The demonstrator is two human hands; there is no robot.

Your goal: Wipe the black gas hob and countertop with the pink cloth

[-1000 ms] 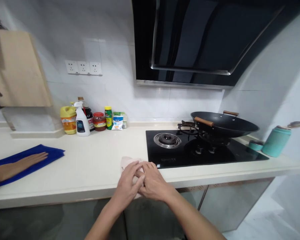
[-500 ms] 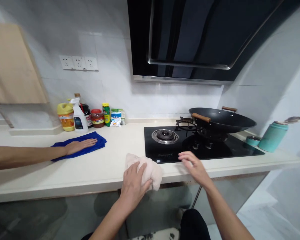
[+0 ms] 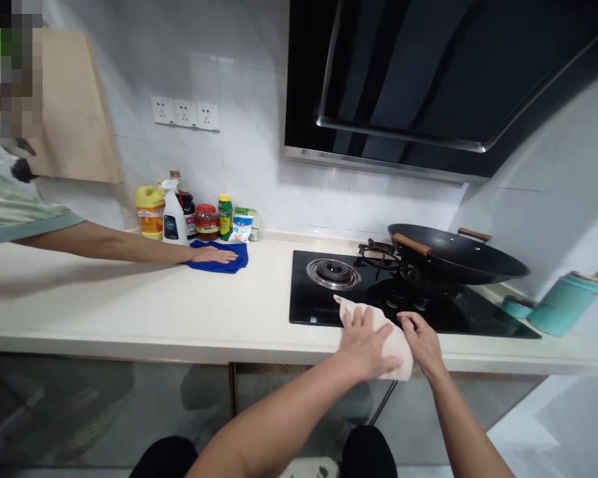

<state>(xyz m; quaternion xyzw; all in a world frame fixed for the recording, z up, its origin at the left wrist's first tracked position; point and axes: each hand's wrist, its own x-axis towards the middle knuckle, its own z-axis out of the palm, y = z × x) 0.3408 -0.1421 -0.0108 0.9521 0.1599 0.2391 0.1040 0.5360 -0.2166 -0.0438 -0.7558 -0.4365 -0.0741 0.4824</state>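
A pale pink cloth (image 3: 397, 348) lies over the front edge of the black gas stove (image 3: 309, 302), one corner on the glass and the lower end hanging past the counter edge. My left hand (image 3: 366, 342) presses on it from above with spread fingers and has hold of it. Beside the cloth's right edge, my right hand (image 3: 422, 338) has its fingers curled together. Whether they pinch the cloth's edge or only touch it is unclear. The left burner (image 3: 333, 272) sits just beyond the cloth.
A black wok (image 3: 458, 255) rests on the right burner, wooden handle toward me. Another person's hand (image 3: 212, 255) lies flat on a blue cloth (image 3: 236, 260). Behind it stand a spray bottle (image 3: 173, 216) and several condiments. A teal canister (image 3: 565, 302) is far right; the range hood (image 3: 403, 79) hangs overhead.
My left hand has carried the pink cloth rightward from the counter edge onto the stove's front. My right hand has come beside it, fingers curling. The other person's hand and blue cloth moved toward the condiments.
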